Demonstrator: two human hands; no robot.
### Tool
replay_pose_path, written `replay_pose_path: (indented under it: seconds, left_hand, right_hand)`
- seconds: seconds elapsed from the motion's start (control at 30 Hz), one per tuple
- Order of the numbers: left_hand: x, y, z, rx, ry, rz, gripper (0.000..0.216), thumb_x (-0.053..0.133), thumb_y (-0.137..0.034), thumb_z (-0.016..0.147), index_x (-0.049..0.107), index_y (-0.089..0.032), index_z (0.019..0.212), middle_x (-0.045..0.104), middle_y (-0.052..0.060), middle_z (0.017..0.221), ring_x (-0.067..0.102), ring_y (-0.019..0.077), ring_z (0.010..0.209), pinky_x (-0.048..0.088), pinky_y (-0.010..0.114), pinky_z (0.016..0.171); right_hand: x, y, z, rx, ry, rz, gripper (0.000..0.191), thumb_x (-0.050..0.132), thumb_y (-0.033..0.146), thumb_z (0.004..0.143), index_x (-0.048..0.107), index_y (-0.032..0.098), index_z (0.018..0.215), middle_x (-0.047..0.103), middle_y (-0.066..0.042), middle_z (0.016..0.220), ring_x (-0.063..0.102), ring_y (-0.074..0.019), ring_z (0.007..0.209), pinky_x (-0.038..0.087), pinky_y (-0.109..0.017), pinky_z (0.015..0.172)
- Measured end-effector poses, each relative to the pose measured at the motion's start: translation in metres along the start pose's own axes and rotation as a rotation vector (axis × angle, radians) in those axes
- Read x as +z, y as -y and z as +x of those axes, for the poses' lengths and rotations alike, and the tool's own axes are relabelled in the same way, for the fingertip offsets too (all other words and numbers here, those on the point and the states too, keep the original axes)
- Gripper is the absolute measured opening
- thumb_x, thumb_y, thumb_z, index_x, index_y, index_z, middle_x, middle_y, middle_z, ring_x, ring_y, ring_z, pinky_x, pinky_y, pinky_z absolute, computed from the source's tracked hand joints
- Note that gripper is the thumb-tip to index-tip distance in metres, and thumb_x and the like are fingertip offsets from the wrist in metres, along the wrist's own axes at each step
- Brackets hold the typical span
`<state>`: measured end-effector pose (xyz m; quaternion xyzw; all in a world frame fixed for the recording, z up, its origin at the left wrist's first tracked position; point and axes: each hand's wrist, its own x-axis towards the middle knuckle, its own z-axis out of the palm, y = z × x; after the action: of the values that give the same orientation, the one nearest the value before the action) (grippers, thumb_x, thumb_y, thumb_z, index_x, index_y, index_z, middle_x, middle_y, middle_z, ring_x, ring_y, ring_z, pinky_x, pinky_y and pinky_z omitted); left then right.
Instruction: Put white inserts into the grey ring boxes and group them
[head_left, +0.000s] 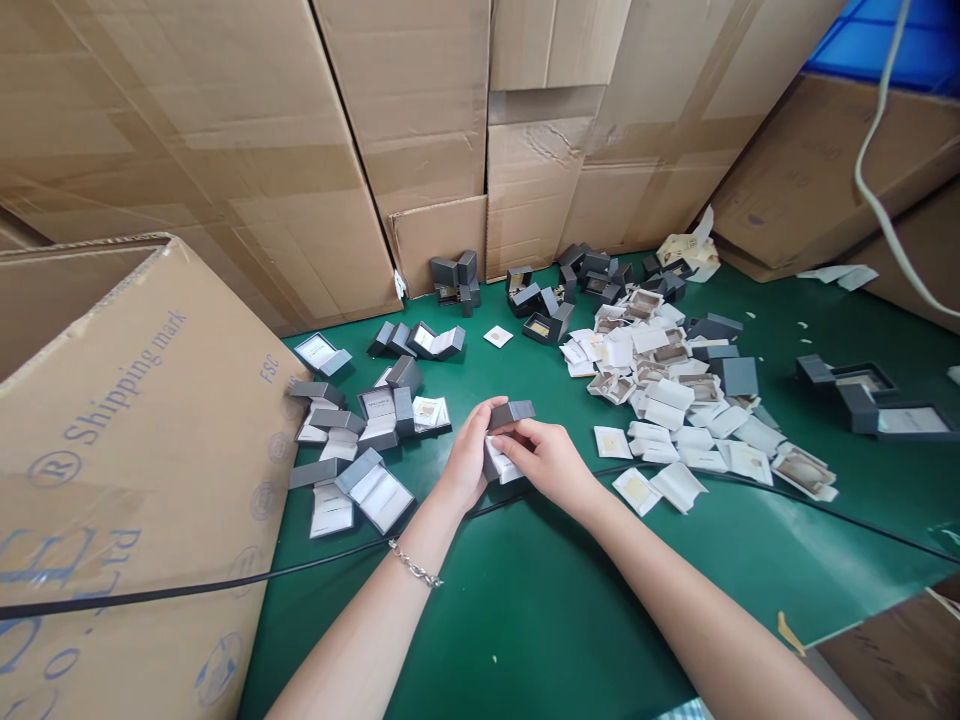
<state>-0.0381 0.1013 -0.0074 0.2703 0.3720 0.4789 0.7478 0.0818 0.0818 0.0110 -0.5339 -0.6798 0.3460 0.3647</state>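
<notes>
Over the middle of a green table (pixel 480 620), my left hand (pixel 466 455) is closed around a small grey hinged jewellery box (pixel 511 412) with its lid raised. My right hand (pixel 551 455) has its thumb and fingers at the box's white insert (pixel 502 466); whether it pinches the insert or only presses it is hard to tell. Just left of my hands lie several open grey boxes with white inside (pixel 381 497). To the right spreads a heap of white folded inserts (pixel 649 350), and a loose white insert with a yellowish patch (pixel 613 442) lies nearest my right hand.
A large carton (pixel 150 480) stands along the left side, and stacked cartons (pixel 427 110) wall off the back. More grey boxes (pixel 592 272) sit at the back and far right. A black cable (pixel 225 583) crosses the table under my arms; a white cord (pixel 885 200) hangs at the right.
</notes>
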Motion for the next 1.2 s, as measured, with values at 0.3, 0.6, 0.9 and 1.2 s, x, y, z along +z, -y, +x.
replay_pose_path:
  seconds: [0.3, 0.6, 0.9, 1.2]
  left_hand:
    - [0.001, -0.005, 0.002, -0.093, -0.023, -0.173, 0.039, 0.050, -0.047, 0.084, 0.064, -0.013, 0.096, 0.067, 0.006, 0.084, 0.062, 0.0158, 0.075, 0.048, 0.024, 0.067]
    - [-0.004, -0.010, 0.007, -0.190, 0.016, -0.285, 0.045, 0.040, -0.048, 0.089, 0.066, -0.012, 0.088, 0.067, 0.007, 0.083, 0.062, 0.0142, 0.071, 0.048, 0.022, 0.060]
    - [-0.003, -0.013, 0.005, -0.230, -0.004, -0.253, 0.043, 0.044, -0.048, 0.087, 0.067, -0.011, 0.091, 0.067, 0.007, 0.088, 0.062, 0.0144, 0.075, 0.048, 0.022, 0.065]
    - [-0.003, -0.007, 0.008, -0.127, -0.105, -0.228, 0.048, 0.045, -0.053, 0.085, 0.066, -0.011, 0.093, 0.067, 0.008, 0.082, 0.061, 0.0138, 0.067, 0.047, 0.022, 0.057]
  right_hand:
    - [-0.007, 0.001, -0.001, -0.144, -0.021, -0.007, 0.009, 0.057, 0.025, 0.080, 0.063, 0.019, 0.077, 0.064, -0.002, 0.078, 0.057, -0.0130, 0.071, 0.046, -0.025, 0.065]
    - [-0.018, 0.004, 0.000, -0.119, 0.214, -0.010, 0.019, 0.055, 0.023, 0.083, 0.065, 0.023, 0.099, 0.058, -0.004, 0.100, 0.056, -0.0136, 0.086, 0.047, -0.028, 0.076]
    - [-0.012, -0.001, 0.001, -0.128, 0.164, 0.025, 0.013, 0.053, 0.020, 0.084, 0.063, 0.021, 0.092, 0.059, -0.003, 0.094, 0.055, -0.0130, 0.085, 0.046, -0.026, 0.075]
    - [-0.001, 0.000, -0.002, -0.244, -0.018, -0.173, 0.013, 0.050, 0.023, 0.086, 0.062, 0.021, 0.092, 0.062, -0.005, 0.092, 0.059, -0.0162, 0.089, 0.048, -0.029, 0.077]
